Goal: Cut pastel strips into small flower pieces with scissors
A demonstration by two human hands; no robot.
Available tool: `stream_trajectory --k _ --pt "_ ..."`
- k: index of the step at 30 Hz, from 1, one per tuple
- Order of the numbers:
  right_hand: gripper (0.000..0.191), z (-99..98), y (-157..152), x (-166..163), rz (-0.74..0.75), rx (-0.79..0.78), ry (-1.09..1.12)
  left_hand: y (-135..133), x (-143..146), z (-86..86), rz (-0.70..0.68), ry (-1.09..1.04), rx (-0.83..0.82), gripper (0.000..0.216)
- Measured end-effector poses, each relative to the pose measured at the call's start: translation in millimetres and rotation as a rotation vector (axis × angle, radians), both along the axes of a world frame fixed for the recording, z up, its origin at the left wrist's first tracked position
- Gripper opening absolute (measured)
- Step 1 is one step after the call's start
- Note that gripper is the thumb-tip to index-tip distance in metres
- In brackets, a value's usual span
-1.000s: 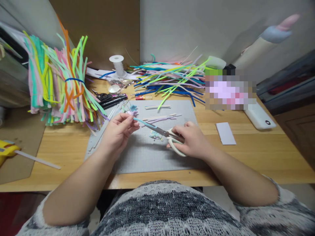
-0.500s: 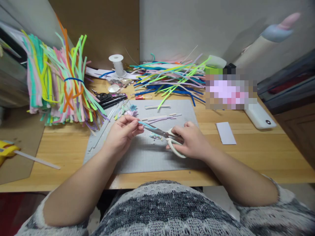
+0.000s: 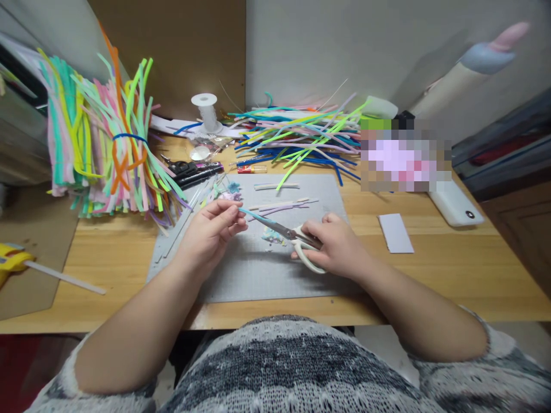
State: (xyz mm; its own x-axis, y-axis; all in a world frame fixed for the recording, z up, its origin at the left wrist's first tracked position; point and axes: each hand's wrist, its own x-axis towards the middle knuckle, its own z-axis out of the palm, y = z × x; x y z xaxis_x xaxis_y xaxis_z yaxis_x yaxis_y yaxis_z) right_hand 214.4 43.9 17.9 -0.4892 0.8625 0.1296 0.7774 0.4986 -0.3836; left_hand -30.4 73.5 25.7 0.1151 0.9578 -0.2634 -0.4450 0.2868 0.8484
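My left hand (image 3: 213, 229) pinches one end of a short light-blue pipe cleaner piece (image 3: 253, 215) above the grey cutting mat (image 3: 258, 269). My right hand (image 3: 338, 244) grips white-handled scissors (image 3: 297, 241), whose blades point left and meet the blue piece. Small pale trimmings (image 3: 273, 235) lie on the mat under the blades. A few small fuzzy flower shapes (image 3: 230, 192) rest on the mat just beyond my left hand.
A tall bundle of coloured pipe cleaners (image 3: 103, 143) stands at the left and a loose pile (image 3: 297, 140) at the back. Near them are a white thread spool (image 3: 205, 112), black pliers (image 3: 189, 169), a white card (image 3: 395, 232), a white phone (image 3: 454, 203) and a yellow glue gun (image 3: 12, 261).
My left hand dipped toward the scissors and came back up a little with the blue piece. The scissors stayed in nearly the same spot.
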Motion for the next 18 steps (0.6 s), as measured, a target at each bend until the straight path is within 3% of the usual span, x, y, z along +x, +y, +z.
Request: stream_trajectory --k 11,18 --pt "0.035 0.8 -0.6 0.1 -0.019 -0.019 0.024 1.6 0.0 0.1 0.031 -0.001 -0.039 0.027" --pt "0.032 0.3 -1.6 1.2 -0.007 -0.008 0.042 -1.8 3.6 2.4 -0.02 0.012 0.001 0.029"
